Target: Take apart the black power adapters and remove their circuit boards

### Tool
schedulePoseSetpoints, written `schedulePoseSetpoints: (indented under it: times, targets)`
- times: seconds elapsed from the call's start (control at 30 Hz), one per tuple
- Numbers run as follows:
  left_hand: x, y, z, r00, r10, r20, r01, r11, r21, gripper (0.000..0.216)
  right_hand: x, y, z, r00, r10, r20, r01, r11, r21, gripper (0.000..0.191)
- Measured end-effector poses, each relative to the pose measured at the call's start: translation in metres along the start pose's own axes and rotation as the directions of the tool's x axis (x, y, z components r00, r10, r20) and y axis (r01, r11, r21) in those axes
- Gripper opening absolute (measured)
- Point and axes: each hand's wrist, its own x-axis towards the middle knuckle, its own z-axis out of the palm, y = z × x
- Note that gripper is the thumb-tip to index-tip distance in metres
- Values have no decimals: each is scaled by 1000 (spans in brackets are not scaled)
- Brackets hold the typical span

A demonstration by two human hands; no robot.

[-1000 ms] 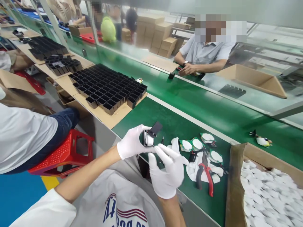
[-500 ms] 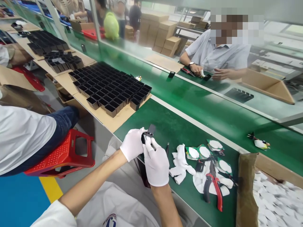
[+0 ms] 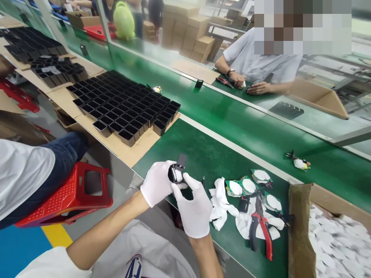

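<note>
My left hand, in a white glove, grips a small black plastic housing above the near edge of the green bench. Something white shows inside it, and a flat black piece stands up at its top. Close by on the right, my right hand, also gloved, has its thumb and forefinger spread in a C; whether a fingertip touches the housing I cannot tell. Right of that hand lie an empty white glove, green circuit boards with white discs and red-and-black pliers.
Rows of black open boxes stand on cardboard to the left. A carton of white pieces is at the right. Beyond, a green conveyor carries small parts; a co-worker sits across it. A red stool stands left.
My right hand's fingers have come away from the housing and spread apart. The white inside now shows. The co-worker's hands have lowered to their bench.
</note>
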Motion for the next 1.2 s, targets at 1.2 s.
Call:
schedulePoseSetpoints:
  times: [1.2]
  targets:
    - [-13,23,-22,942,204,-267,-231,970,-73,57,2,-27,-14,912,366,-187,-279,885,371,24]
